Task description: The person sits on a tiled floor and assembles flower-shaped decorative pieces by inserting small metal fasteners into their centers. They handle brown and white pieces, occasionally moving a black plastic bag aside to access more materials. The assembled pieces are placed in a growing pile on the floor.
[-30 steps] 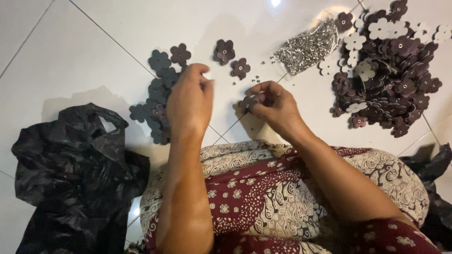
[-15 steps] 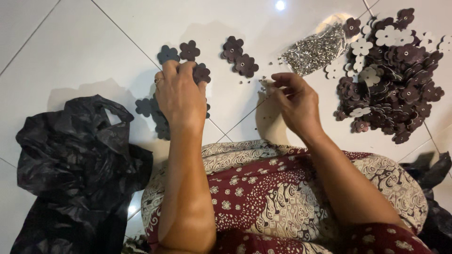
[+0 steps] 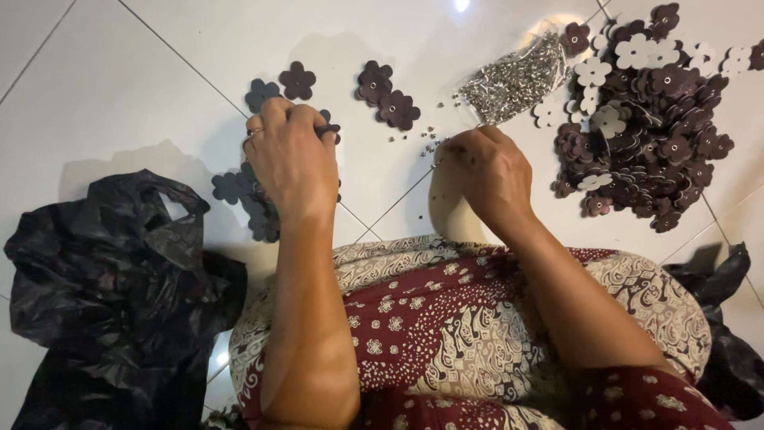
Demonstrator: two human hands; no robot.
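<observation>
My left hand is closed on a dark brown flower-shaped piece, held just above the white tiled floor. Under and beside that hand lie more of these flower pieces. My right hand has its fingertips pinched together near small silver rivets scattered on the tile; whether a rivet is between the fingers I cannot tell. A clear bag of silver rivets lies just beyond the right hand. A big heap of brown and white flower pieces is at the right.
Two joined flower pieces and two single ones lie on the tile ahead. A crumpled black plastic bag sits at the left, another black bag at the right edge. My patterned red and cream skirt fills the bottom.
My left hand has moved up and left, lifting a flower piece. My right hand has shifted right, toward the scattered rivets and the rivet bag.
</observation>
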